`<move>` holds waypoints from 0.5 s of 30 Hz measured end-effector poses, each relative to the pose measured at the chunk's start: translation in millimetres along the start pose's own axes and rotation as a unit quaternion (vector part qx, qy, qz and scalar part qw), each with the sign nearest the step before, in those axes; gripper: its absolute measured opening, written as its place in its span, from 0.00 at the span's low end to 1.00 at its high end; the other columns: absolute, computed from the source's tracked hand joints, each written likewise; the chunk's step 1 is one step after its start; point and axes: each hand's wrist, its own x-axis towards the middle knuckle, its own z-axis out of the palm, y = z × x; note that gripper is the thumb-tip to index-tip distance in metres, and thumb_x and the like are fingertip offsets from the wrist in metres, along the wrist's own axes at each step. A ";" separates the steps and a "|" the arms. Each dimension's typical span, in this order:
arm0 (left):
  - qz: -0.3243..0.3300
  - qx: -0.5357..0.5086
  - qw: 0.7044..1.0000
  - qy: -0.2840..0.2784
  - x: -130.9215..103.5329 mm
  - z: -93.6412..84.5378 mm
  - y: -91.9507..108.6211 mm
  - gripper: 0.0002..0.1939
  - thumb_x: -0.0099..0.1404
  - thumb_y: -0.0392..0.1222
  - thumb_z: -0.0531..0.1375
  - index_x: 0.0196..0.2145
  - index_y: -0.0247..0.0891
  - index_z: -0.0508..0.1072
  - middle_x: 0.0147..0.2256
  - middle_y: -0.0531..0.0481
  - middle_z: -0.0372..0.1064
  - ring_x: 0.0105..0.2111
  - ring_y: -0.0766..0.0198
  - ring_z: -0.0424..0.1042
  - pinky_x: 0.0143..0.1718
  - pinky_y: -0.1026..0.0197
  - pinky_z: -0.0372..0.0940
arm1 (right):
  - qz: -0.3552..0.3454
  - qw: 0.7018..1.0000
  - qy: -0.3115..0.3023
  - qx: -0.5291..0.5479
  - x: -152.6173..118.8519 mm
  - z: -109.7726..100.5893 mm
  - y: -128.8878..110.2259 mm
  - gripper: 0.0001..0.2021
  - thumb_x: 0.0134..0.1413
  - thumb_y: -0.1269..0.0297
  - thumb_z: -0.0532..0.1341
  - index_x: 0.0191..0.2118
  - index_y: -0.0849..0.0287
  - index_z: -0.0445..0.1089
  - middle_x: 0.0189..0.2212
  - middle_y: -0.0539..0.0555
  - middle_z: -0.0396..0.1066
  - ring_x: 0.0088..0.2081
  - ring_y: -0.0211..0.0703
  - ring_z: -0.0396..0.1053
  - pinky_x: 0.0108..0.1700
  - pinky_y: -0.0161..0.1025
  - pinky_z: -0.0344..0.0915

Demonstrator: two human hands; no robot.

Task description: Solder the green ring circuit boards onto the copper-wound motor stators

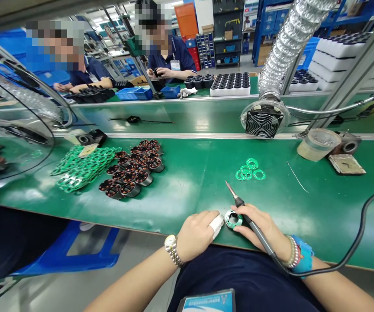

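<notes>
Near the front edge of the bench stands a round part with a green ring-shaped circuit board (229, 222) on top and a dark hole in its middle. My right hand (265, 227) has thumb and fingers around this part's right side. The same hand carries a soldering iron (254, 227), its tip pointing up and left, away from the board. My left hand (198, 234) is closed at the part's left side, white wrapping on one finger. What its fingertips hold, if anything, is hidden. Several loose green ring boards (251, 170) lie just beyond.
Copper-wound motor stators (130, 173) stand in rows left of centre, beside a pile of green board panels (79, 167). At right are a plastic tub (318, 145), an iron stand (347, 143), a sponge tray (347, 164) and a wire piece (297, 177). A fan duct (265, 119) hangs behind; co-workers sit opposite.
</notes>
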 end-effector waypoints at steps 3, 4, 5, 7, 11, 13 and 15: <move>-0.009 -0.038 0.999 -0.019 5.6 0.7 0.3 0.08 0.60 0.34 0.53 0.35 0.33 0.71 0.36 0.41 0.73 0.30 0.57 0.70 0.27 0.58 0.65 | 0.000 1.000 0.001 0.001 -0.4 1.4 0.6 0.14 0.56 0.67 0.58 0.49 0.57 0.61 0.42 0.57 0.68 0.43 0.43 0.68 0.45 0.40 0.67; -0.045 -0.088 0.995 -0.032 9.3 0.8 0.9 0.08 0.59 0.34 0.53 0.32 0.33 0.71 0.34 0.42 0.72 0.30 0.57 0.70 0.28 0.59 0.64 | 0.000 1.000 0.001 0.002 -0.5 1.8 0.9 0.15 0.55 0.67 0.59 0.49 0.57 0.60 0.43 0.57 0.68 0.43 0.43 0.68 0.45 0.40 0.67; -0.105 -0.169 0.979 -0.049 13.7 1.1 1.8 0.07 0.58 0.35 0.53 0.29 0.34 0.71 0.31 0.43 0.72 0.29 0.59 0.69 0.28 0.60 0.64 | -0.001 1.000 0.001 0.003 -0.6 2.2 1.2 0.15 0.55 0.68 0.59 0.49 0.57 0.60 0.43 0.57 0.68 0.43 0.43 0.67 0.45 0.40 0.67; -0.250 -0.362 0.893 -0.092 22.8 2.9 4.1 0.07 0.56 0.36 0.52 0.23 0.34 0.67 0.23 0.48 0.67 0.23 0.64 0.67 0.24 0.63 0.62 | -0.003 1.000 0.001 0.002 -0.7 2.6 1.8 0.15 0.55 0.68 0.59 0.49 0.57 0.60 0.43 0.57 0.68 0.44 0.44 0.67 0.45 0.40 0.67; -0.378 -0.543 0.734 -0.155 29.9 7.6 7.9 0.10 0.57 0.38 0.48 0.20 0.35 0.62 0.17 0.53 0.60 0.14 0.69 0.61 0.14 0.67 0.57 | -0.003 1.000 0.004 -0.006 -0.4 2.6 1.9 0.15 0.55 0.68 0.59 0.49 0.57 0.61 0.42 0.57 0.68 0.43 0.44 0.67 0.44 0.40 0.67; -0.374 -0.547 0.734 -0.148 24.8 7.1 6.9 0.10 0.59 0.41 0.49 0.24 0.34 0.64 0.19 0.52 0.63 0.16 0.69 0.63 0.15 0.67 0.60 | -0.005 1.000 0.006 -0.005 0.2 2.4 1.5 0.14 0.55 0.67 0.59 0.48 0.57 0.61 0.42 0.57 0.68 0.42 0.44 0.68 0.43 0.40 0.67; -0.344 -0.506 0.784 -0.106 16.9 4.7 3.9 0.09 0.59 0.43 0.53 0.30 0.34 0.68 0.24 0.49 0.67 0.21 0.67 0.67 0.21 0.66 0.64 | -0.008 1.000 0.006 -0.001 1.1 2.0 1.0 0.14 0.55 0.67 0.58 0.48 0.57 0.61 0.41 0.57 0.69 0.42 0.43 0.68 0.43 0.39 0.68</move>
